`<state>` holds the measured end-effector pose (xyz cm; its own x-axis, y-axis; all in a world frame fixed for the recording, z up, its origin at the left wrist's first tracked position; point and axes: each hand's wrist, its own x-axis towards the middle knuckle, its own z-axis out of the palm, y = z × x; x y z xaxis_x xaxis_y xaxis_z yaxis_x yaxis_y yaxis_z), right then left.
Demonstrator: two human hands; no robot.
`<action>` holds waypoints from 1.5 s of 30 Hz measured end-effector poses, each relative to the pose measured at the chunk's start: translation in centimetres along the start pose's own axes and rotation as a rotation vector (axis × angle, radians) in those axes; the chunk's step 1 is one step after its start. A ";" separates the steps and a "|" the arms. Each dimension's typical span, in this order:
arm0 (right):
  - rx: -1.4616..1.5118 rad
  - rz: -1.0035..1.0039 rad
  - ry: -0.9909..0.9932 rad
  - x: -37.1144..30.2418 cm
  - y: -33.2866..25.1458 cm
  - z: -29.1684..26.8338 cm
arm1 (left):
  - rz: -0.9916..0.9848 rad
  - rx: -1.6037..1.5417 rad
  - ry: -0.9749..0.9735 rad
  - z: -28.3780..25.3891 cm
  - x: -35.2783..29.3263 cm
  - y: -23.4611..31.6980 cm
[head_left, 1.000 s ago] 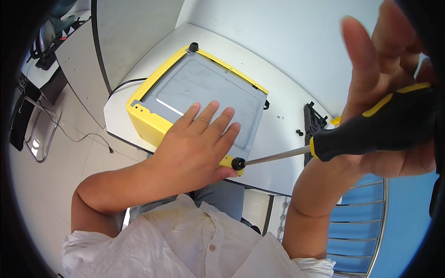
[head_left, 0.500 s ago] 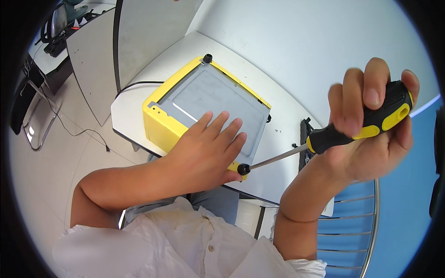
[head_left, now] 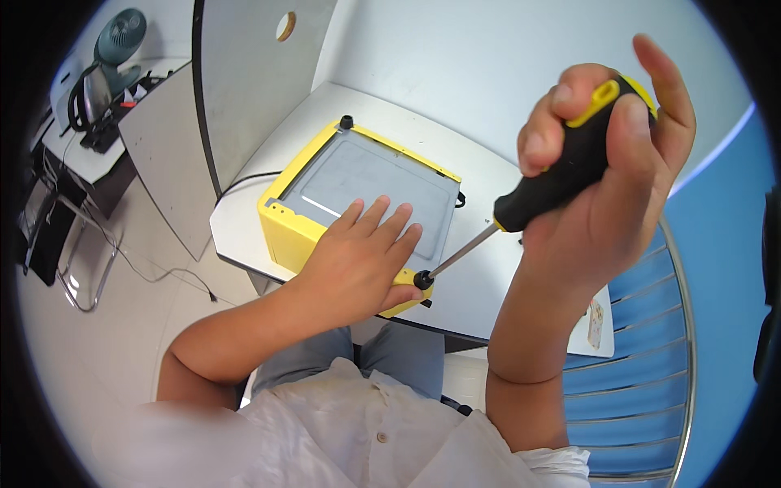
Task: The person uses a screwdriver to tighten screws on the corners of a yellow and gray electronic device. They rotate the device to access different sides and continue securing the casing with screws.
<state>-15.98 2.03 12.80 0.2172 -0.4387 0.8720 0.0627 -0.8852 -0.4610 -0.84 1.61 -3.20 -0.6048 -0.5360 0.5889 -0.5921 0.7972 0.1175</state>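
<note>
A yellow box-shaped appliance (head_left: pixel 286 237) with a grey metal panel (head_left: pixel 389 175) facing up lies on the white table. My left hand (head_left: pixel 358 248) rests flat on the panel's near edge, fingers spread, thumb beside a black round foot (head_left: pixel 423 280) at the near right corner. My right hand (head_left: pixel 598 163) grips a black and yellow screwdriver (head_left: pixel 561 167) by its handle, index finger lifted off. The shaft slants down to the left, its tip at that black foot. Whether the tip sits in a screw is hidden. Another black foot (head_left: pixel 346 122) stands at the far corner.
The white table (head_left: pixel 480 285) has a dark edge, with a grey partition (head_left: pixel 260 73) at its left. A black cord (head_left: pixel 244 180) runs off the appliance. Far left are a fan (head_left: pixel 122 37) and a kettle (head_left: pixel 95 96). A metal-barred rack (head_left: pixel 630 366) stands at right.
My right hand has turned the screwdriver handle and rolled over; the shaft now stands steeper. My left hand keeps its place on the panel. The whole view has shifted slightly.
</note>
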 end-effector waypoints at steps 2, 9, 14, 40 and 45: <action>0.022 0.072 0.077 0.0 -0.4 0.6 | 0.004 0.017 -0.005 -0.1 0.1 0.0; 1.168 0.053 -0.585 3.2 3.8 -2.3 | 0.006 0.057 -0.021 -0.3 0.4 0.1; 0.889 0.126 -0.347 2.2 3.8 -2.0 | 0.019 0.058 -0.036 -0.3 0.5 0.3; 0.689 0.191 -0.236 1.5 1.6 0.6 | -0.014 0.027 -0.115 -0.9 0.7 0.3; 1.453 0.111 -0.570 3.4 5.4 0.6 | 0.027 0.084 -0.046 -0.3 0.9 0.5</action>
<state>-14.31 -4.13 13.15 0.5894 -0.0770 0.8041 0.7997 0.1962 -0.5674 -1.53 1.60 -2.42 -0.6440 -0.5283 0.5533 -0.6164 0.7867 0.0337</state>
